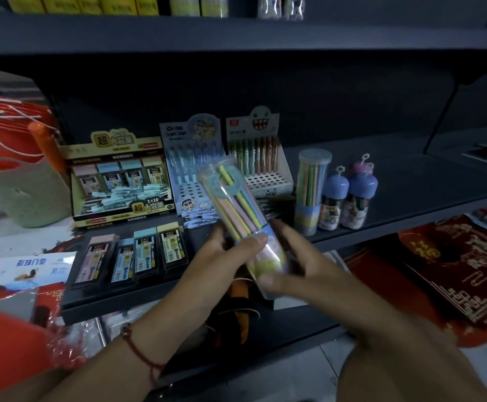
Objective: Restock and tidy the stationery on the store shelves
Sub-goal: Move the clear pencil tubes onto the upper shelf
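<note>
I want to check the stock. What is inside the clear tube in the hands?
Pastel pencils fill the clear tube. The left hand and right hand cover its lower part.

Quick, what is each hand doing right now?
Left hand: grips the clear tube of pastel pencils, thumb curled across its front.
Right hand: blurred by motion, fingers against the tube's lower end; whether it has a grip cannot be told.

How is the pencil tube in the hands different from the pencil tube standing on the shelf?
The held pencil tube is tilted, its top leaning away; the standing pencil tube is upright on the shelf. The left hand and right hand grip the held one; nothing touches the standing one. Both are clear cylinders of pastel pencils.
</note>
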`<control>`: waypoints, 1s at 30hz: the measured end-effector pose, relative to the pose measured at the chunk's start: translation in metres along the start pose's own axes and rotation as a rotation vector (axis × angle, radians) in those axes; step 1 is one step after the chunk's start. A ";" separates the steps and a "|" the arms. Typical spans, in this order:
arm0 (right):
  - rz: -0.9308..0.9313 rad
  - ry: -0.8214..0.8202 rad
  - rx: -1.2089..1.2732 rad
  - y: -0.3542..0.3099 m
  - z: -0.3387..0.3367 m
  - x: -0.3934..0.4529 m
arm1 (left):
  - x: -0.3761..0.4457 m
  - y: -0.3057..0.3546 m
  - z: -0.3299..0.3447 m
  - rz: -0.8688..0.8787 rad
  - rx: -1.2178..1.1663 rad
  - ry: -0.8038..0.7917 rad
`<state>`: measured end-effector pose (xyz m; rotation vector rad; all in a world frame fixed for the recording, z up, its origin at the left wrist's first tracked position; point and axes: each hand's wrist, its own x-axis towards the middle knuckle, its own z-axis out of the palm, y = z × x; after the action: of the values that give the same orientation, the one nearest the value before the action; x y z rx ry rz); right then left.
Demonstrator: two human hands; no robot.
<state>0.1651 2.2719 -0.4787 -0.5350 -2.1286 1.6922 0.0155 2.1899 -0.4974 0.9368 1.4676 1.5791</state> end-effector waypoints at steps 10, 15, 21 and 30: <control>-0.181 0.192 -0.123 -0.022 0.016 -0.022 | -0.017 0.049 -0.012 0.272 0.263 0.074; -0.221 0.196 -0.125 -0.047 0.010 -0.024 | -0.029 0.101 -0.019 0.422 0.154 0.143; -0.421 0.120 -0.087 -0.104 0.006 -0.004 | -0.039 0.180 -0.028 0.553 0.264 0.133; -0.601 0.169 -0.199 -0.208 -0.020 0.059 | -0.003 0.299 -0.045 0.708 0.539 0.228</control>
<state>0.1103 2.2754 -0.2687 -0.0620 -2.0642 1.0755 -0.0396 2.1563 -0.2025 1.7835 1.8981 1.8464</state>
